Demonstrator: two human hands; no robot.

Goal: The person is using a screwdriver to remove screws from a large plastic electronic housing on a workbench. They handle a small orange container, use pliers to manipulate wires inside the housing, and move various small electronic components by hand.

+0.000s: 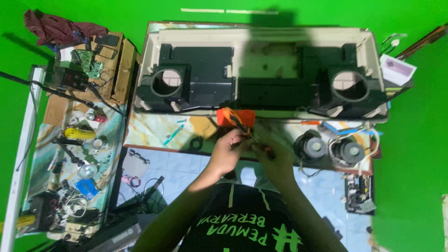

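Both hands, left [229,148] and right [270,156], seemingly grip one orange-handled screwdriver [238,120] beside the speaker cabinet [261,44].

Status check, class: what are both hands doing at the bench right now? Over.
Left hand grips orange-handled screwdriver. Right hand pinches a small part at its tip, too blurred to identify. Speaker housing lies behind, untouched.

I can't make out what my blurred fingers [261,148] pinch at frame centre, screwdriver [237,119] tip hidden behind them, desk [154,133] clutter at left too small to tell
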